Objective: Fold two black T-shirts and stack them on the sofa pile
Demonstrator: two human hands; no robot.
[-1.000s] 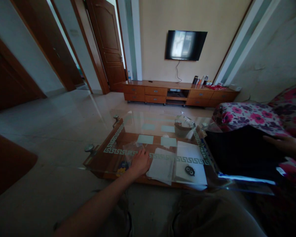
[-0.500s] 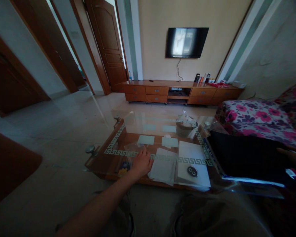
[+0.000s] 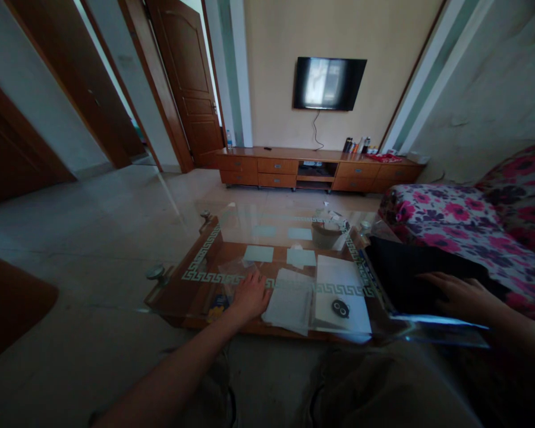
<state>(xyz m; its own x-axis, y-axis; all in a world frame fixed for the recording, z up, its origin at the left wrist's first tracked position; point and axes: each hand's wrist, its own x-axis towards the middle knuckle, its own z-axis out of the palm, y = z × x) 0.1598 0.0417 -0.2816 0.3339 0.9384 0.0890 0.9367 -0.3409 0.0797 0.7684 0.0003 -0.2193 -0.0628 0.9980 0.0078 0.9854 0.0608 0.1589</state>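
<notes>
Head view: the right hand (image 3: 461, 295) now lies flat, palm down and fingers spread, on top of the dark cloth (image 3: 421, 274) at the right end of the glass table (image 3: 196, 257). Half a second ago only its fingertips showed at the far right edge of that cloth, and a second ago it rested at the cloth's far side near the floral sofa (image 3: 459, 220). Its fingers press on the fabric without closing around it. The left hand (image 3: 248, 295) has not moved: it rests palm down on the glass, fingers loosely extended and gripping nothing, just beside a stack of white papers (image 3: 289, 300) and touching a clear plastic bag (image 3: 236, 270). The papers, the small black object (image 3: 340, 308) on the next white sheet, and the bowl (image 3: 326, 233) farther back all sit where they were.

No writing can be read anywhere; the papers look blank from here and the television (image 3: 329, 83) shows only a blurred reflection.

The cloth overhangs the table's near right corner, close to the sofa. The glass top ends just short of the person's knees, with metal knobs at its left corners. Left of the table the tiled floor (image 3: 93, 238) runs open to the doors and the low wooden cabinet (image 3: 312, 169).
</notes>
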